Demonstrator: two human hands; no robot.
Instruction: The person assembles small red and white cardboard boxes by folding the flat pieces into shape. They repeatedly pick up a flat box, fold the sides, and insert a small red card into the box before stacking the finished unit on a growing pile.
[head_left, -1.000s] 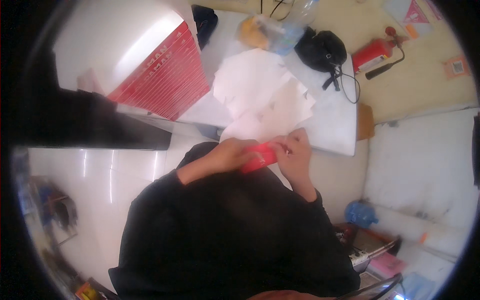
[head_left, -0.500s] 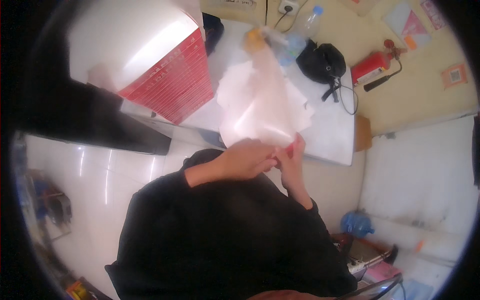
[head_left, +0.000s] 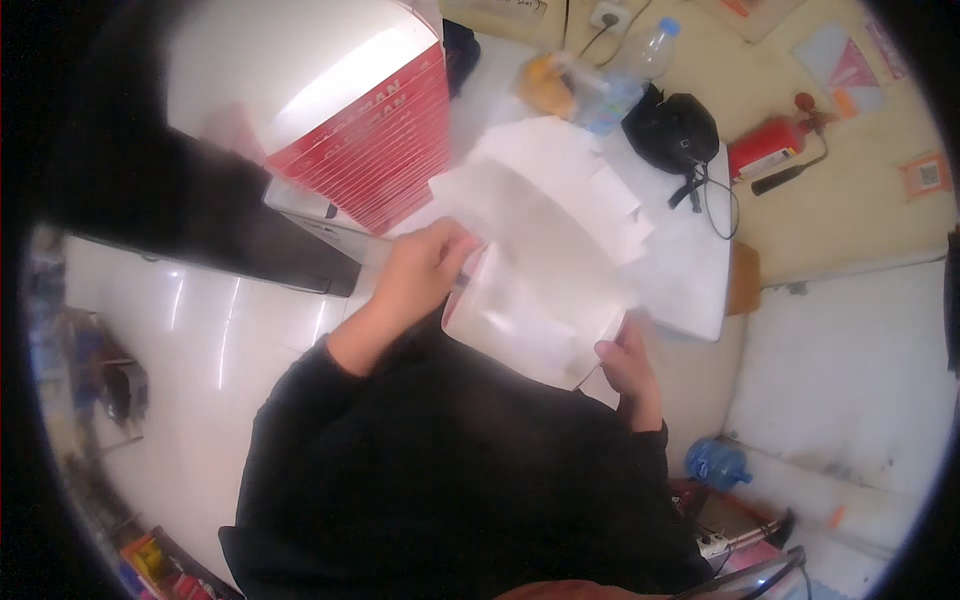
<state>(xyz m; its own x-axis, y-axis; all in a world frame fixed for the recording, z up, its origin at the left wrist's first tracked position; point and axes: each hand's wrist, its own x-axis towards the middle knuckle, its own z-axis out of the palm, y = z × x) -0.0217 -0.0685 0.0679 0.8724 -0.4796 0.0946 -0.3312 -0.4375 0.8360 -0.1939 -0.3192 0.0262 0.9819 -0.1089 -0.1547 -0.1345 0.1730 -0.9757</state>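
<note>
My left hand (head_left: 425,268) grips the left edge of a white-lined paperboard box (head_left: 530,300), its fingers closed at a corner fold. On the opposite side, my right hand (head_left: 628,358) pinches the right edge, thumb inward, slightly blurred. The box lies wide between both hands at the table's front edge, its near side curved up close to my body, with a hint of red outside at the left. Under and beyond it, a pile of white paperboard sheets (head_left: 560,165) with notched edges lies fanned out on the white table (head_left: 690,300).
To the left stands a tall stack of nested red boxes (head_left: 375,150) with white insides. At the table's back are a plastic bottle (head_left: 655,50), an orange-yellow item (head_left: 547,85) and a black bag (head_left: 672,130) with a cord. A red fire extinguisher (head_left: 770,145) hangs on the wall.
My hands, close together at the sheet's near edge before, have moved apart to opposite sides. The paperboard now spreads open between them. The view has shifted slightly.
</note>
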